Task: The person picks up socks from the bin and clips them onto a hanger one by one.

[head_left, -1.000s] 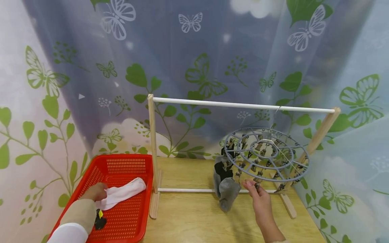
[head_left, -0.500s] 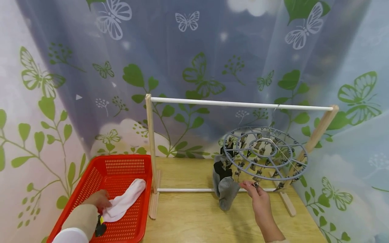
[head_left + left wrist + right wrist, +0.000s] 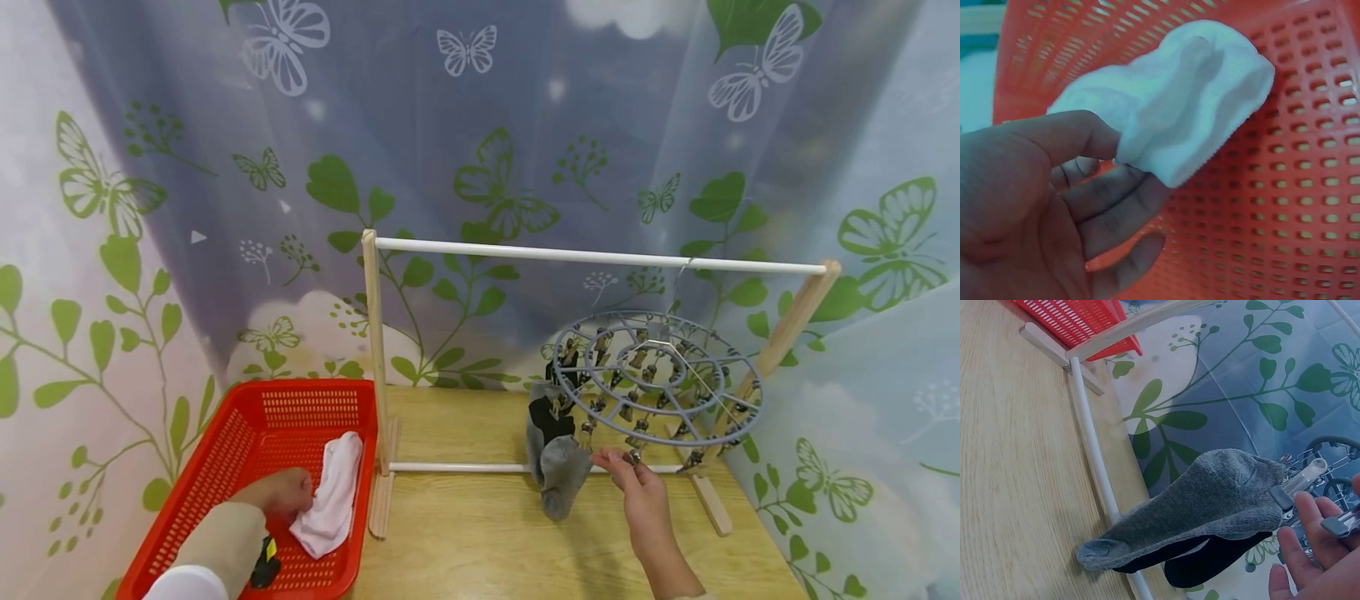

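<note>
In the red basket [image 3: 358, 533], my left hand [image 3: 281, 492] pinches the cuff end of a pale pink sock [image 3: 1210, 106] between thumb and fingers. The sock's rest lies against the basket's perforated wall. My right hand [image 3: 647, 508] holds a metal clip [image 3: 1342, 523] hanging at the near rim of the round grey clip hanger [image 3: 651, 439]. Just left of its fingertips, a grey sock [image 3: 1210, 494] hangs from another clip [image 3: 1300, 482]. Black fabric [image 3: 1210, 557] hangs behind the grey sock.
A black item [image 3: 265, 571] with a yellow label lies in the basket near my left sleeve. The hanger hooks onto the white top rail [image 3: 525, 251] of a wooden-legged rack on the table [image 3: 465, 558]. A lower rail [image 3: 457, 468] runs behind the grey sock.
My left hand has moved right within the basket, and the pink sock has gone with it, turning more upright beside the right wall. My right hand stays almost where it was.
</note>
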Demonstrator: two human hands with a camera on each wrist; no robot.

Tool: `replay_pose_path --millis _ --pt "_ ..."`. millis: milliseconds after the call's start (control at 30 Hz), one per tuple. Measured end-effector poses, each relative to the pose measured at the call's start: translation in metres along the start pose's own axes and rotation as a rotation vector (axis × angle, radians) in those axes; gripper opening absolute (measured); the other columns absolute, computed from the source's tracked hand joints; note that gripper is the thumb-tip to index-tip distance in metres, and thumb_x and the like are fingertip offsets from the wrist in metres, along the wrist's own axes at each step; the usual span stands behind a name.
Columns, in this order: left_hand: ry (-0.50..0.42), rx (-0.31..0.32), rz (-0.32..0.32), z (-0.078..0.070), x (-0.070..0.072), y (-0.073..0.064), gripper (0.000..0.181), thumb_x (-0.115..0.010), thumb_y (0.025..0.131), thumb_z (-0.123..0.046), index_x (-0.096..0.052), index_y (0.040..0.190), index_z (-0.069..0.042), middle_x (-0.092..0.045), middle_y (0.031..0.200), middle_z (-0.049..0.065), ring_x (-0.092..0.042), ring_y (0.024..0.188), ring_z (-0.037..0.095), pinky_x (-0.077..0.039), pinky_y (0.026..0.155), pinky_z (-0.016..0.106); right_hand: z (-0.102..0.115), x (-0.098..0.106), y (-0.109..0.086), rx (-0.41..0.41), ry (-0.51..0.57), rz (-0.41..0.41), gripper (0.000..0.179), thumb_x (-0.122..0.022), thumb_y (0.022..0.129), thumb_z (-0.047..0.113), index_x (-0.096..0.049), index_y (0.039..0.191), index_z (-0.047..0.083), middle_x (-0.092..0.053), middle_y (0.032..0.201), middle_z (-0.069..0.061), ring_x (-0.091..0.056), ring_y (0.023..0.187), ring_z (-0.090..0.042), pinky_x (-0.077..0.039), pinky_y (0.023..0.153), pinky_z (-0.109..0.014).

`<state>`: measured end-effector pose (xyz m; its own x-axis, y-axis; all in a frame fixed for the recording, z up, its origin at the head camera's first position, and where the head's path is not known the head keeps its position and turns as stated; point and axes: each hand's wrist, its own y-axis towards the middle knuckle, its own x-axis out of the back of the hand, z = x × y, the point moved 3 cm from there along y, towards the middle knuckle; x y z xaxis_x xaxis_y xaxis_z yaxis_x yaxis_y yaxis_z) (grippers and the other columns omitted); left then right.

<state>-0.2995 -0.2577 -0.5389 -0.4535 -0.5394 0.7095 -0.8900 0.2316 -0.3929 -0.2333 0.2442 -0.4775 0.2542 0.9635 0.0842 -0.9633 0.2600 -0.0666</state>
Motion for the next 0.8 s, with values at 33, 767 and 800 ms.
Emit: replay_pose_path --millis 33,767,800 --pt "-0.024 -0.03 0.009 -0.004 0.0 0.0 0.013 -0.058 0.083 0.003 -0.048 0.083 -0.005 -0.046 0.072 0.005 -0.047 0.067 0.019 -0.04 0.062 0.028 0.0 0.0 0.0 -0.001 0.002 0.001 0.045 -0.047 0.104 0.031 -0.055 0.128 -0.006 -0.072 0.104 0.008 -0.056 0.097 0.012 -0.034 0.108 -0.046" --pt "-0.091 -0.314 0.154 -0.031 0.006 0.004 0.024 -0.051 0.089 0.002 -0.066 0.107 -0.001 -0.052 0.074 0.0 -0.046 0.064 0.016 -0.039 0.059 0.027 0.0 -0.002 -0.002 -0.007 -0.013 -0.002 0.044 -0.048 0.103 0.034 -0.057 0.124 -0.004 -0.072 0.104 0.006 -0.055 0.098 0.011 -0.036 0.106 -0.044" --pt "-0.077 -0.318 0.143 -0.032 0.006 0.004 0.022 -0.054 0.088 0.001 -0.066 0.106 -0.002 -0.051 0.071 0.0 -0.045 0.063 0.015 -0.039 0.059 0.027 0.0 -0.002 -0.002 -0.008 -0.01 0.0 0.044 -0.048 0.103 0.034 -0.057 0.124 -0.004 -0.072 0.106 0.004 -0.055 0.098 0.011 -0.036 0.106 -0.044"
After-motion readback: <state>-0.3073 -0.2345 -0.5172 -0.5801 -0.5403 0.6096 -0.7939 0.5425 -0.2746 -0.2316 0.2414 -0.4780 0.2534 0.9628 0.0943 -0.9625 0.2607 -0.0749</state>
